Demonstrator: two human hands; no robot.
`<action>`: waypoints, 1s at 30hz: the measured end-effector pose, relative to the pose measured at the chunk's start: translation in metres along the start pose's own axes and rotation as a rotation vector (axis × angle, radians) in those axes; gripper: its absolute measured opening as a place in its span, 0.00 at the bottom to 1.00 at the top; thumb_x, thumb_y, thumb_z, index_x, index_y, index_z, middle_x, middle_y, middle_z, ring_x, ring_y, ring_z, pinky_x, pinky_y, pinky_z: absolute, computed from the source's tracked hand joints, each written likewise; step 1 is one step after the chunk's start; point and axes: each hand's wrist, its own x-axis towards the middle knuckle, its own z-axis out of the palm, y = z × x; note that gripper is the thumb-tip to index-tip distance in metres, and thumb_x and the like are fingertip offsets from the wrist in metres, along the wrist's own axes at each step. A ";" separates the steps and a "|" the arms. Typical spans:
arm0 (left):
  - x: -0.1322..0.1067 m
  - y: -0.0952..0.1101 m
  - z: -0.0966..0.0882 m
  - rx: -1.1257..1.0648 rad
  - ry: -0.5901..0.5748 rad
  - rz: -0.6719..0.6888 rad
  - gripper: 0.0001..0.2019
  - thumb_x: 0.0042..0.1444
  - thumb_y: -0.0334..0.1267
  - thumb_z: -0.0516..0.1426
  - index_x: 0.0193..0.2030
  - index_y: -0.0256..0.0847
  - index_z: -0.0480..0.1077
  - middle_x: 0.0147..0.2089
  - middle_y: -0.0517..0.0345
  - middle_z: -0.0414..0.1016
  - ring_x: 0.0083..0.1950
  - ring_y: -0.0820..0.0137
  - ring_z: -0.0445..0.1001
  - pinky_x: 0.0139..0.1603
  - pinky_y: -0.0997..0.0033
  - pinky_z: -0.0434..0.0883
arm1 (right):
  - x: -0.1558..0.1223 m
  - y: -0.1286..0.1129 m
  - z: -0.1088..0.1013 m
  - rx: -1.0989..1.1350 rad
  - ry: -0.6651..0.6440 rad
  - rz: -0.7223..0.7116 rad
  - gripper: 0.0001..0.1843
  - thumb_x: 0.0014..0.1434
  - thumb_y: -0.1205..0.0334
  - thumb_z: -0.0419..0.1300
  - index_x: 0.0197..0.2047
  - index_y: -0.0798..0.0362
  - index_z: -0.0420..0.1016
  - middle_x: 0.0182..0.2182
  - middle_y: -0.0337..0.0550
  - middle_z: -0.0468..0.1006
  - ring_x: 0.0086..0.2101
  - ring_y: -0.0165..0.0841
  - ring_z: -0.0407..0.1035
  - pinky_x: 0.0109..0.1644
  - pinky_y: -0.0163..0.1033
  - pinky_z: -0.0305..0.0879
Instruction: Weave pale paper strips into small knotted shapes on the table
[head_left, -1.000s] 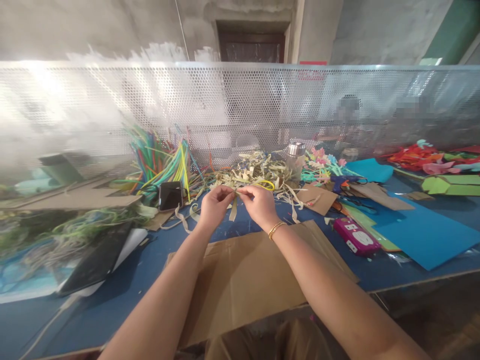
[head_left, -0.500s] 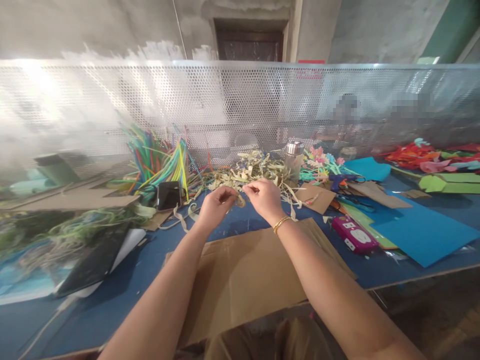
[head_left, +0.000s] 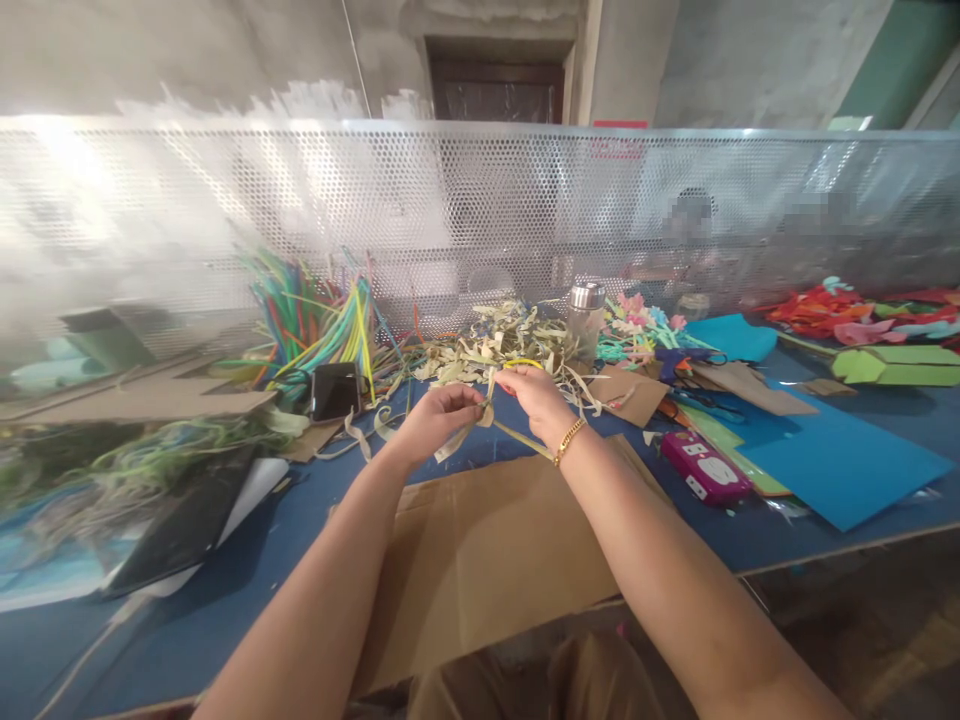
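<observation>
The left hand (head_left: 439, 418) and the right hand (head_left: 536, 395) both pinch the pale strip (head_left: 452, 444) above the tabletop (head_left: 300, 505), so it seems best to hold it taut, with both pinches close together.

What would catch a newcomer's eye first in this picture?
At the centre, the left hand and the right hand pinch a pale strip over the brown cardboard. Behind them lies a heap of strips; left of it, bright coloured sticks fan out before the perforated screen.

Pale, thin strip (head_left: 452, 445), bent, hanging loosely midair.
</observation>
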 end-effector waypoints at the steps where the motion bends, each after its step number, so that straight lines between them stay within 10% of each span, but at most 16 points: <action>1: -0.001 0.002 0.000 -0.007 0.001 -0.015 0.08 0.45 0.41 0.62 0.32 0.41 0.73 0.29 0.57 0.73 0.31 0.70 0.70 0.34 0.70 0.67 | 0.000 0.000 0.001 0.018 0.036 -0.001 0.11 0.42 0.59 0.60 0.17 0.54 0.64 0.15 0.30 0.61 0.21 0.24 0.54 0.27 0.32 0.52; 18: 0.003 -0.005 0.001 -0.047 0.027 0.068 0.08 0.49 0.40 0.61 0.32 0.42 0.66 0.24 0.65 0.66 0.26 0.75 0.63 0.29 0.74 0.59 | -0.001 0.002 0.005 -0.087 0.108 -0.065 0.10 0.44 0.61 0.55 0.17 0.52 0.60 0.16 0.32 0.60 0.22 0.25 0.56 0.28 0.32 0.54; 25: 0.003 -0.007 0.002 -0.062 -0.039 0.074 0.08 0.50 0.41 0.60 0.33 0.42 0.66 0.24 0.64 0.64 0.27 0.75 0.62 0.30 0.74 0.58 | -0.006 -0.001 0.006 -0.038 -0.152 -0.007 0.11 0.44 0.56 0.63 0.22 0.55 0.71 0.21 0.36 0.71 0.25 0.28 0.63 0.32 0.34 0.60; 30: 0.001 -0.001 0.003 -0.019 -0.035 0.058 0.07 0.51 0.41 0.59 0.32 0.40 0.68 0.29 0.61 0.66 0.32 0.73 0.64 0.36 0.72 0.62 | 0.000 0.008 0.000 -0.095 -0.004 -0.081 0.17 0.44 0.50 0.65 0.20 0.54 0.69 0.18 0.34 0.67 0.23 0.27 0.61 0.32 0.35 0.58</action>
